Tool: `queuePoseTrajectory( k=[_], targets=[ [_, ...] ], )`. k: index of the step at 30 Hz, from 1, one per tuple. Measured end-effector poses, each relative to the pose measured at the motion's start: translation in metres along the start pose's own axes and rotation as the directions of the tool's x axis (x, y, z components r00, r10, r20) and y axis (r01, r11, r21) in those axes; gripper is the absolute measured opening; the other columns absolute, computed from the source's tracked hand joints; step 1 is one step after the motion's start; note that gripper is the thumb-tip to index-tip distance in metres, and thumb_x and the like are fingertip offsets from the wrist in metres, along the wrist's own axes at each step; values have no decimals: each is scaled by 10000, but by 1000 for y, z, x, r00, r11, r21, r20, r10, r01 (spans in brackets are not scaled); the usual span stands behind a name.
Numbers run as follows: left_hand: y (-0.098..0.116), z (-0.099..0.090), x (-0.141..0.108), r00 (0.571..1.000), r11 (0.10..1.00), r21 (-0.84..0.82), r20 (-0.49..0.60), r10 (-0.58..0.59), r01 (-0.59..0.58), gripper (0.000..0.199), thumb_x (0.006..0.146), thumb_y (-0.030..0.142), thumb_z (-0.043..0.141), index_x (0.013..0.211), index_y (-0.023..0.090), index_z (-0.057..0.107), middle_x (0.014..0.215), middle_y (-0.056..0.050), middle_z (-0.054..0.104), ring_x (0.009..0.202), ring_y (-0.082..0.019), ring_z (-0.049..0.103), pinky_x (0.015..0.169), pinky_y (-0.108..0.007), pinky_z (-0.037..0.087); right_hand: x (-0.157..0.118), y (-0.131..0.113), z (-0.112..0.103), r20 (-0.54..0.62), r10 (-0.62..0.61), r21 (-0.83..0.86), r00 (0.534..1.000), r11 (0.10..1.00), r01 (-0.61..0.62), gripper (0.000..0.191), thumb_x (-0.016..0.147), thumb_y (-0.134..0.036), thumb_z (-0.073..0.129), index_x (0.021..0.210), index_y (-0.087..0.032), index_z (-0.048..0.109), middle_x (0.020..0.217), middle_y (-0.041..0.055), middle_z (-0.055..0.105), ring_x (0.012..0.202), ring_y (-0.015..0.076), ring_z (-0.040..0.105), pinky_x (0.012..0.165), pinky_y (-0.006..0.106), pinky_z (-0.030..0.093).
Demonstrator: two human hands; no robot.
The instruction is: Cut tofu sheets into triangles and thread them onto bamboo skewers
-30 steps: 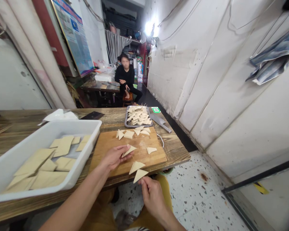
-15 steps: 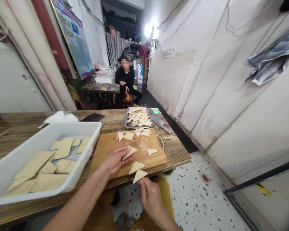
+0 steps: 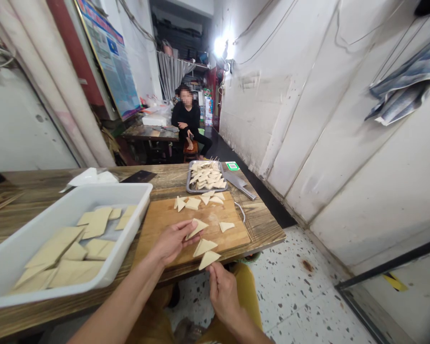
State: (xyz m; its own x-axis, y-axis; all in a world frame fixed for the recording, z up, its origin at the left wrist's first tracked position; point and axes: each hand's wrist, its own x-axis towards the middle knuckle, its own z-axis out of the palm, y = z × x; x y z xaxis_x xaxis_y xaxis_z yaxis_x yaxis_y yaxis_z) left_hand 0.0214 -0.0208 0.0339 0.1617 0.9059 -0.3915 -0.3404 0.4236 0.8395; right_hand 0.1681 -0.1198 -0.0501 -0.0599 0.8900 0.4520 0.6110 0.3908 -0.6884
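Observation:
My left hand [image 3: 172,242] grips a pale triangular piece of tofu [image 3: 197,229] above the wooden cutting board [image 3: 161,229]. My right hand [image 3: 224,294] pinches the lower of two more tofu triangles [image 3: 208,259] at the board's near edge. The other triangle [image 3: 204,247] sits just above it, and a thin skewer seems to join all of them, though my fingers and the tofu hide most of it. Farther up the board lie a loose triangle [image 3: 226,227] and a cluster of triangles [image 3: 197,203].
A white plastic tray [image 3: 111,190] of flat tofu sheets stands to the left on the wooden table [image 3: 32,186]. A metal tray [image 3: 188,179] of skewered triangles and a cleaver [image 3: 238,185] lie beyond the board. A seated person [image 3: 186,119] is farther back.
My left hand and its triangle have shifted slightly right, nearer the other triangles. The head view has tilted a little; my right hand has barely moved.

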Motion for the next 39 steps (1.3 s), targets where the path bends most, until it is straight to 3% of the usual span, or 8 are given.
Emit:
queuePoseTrajectory(
  k=[7, 14, 28, 39],
  targets=[
    [4, 4, -7, 1000, 1000, -12, 10, 24, -24, 107, 752, 140, 630, 844, 110, 677, 888, -97, 690, 753, -154, 664, 644, -229, 563, 4, 4, 1, -13, -77, -48, 997, 996, 77, 300, 936, -183, 269, 858, -165, 558, 683, 44, 604, 558, 140, 560, 548, 222, 387],
    [5, 4, -7, 989, 993, -66, -111, 93, -101, 81, 736, 145, 643, 796, 122, 692, 854, -58, 697, 729, -131, 650, 675, -228, 555, 9, -2, -5, 32, -133, -77, 991, 988, 135, 292, 937, -159, 271, 853, -170, 551, 661, 33, 592, 553, 134, 554, 544, 220, 373],
    [-3, 4, -13, 996, 991, -113, -57, 66, -72, 92, 757, 135, 613, 806, 101, 683, 908, -91, 697, 808, -189, 669, 742, -281, 558, 3, 1, -1, -41, -191, -119, 981, 976, 185, 275, 939, -149, 277, 877, -165, 545, 671, 28, 605, 538, 142, 574, 520, 234, 361],
    [-10, 3, -13, 996, 994, -86, -52, 66, -70, 137, 685, 209, 699, 791, 124, 696, 865, -70, 705, 756, -142, 656, 719, -232, 539, 4, 0, 2, -45, -205, -141, 978, 970, 197, 269, 932, -140, 274, 866, -164, 534, 651, 22, 598, 524, 135, 566, 508, 236, 338]
  ],
)
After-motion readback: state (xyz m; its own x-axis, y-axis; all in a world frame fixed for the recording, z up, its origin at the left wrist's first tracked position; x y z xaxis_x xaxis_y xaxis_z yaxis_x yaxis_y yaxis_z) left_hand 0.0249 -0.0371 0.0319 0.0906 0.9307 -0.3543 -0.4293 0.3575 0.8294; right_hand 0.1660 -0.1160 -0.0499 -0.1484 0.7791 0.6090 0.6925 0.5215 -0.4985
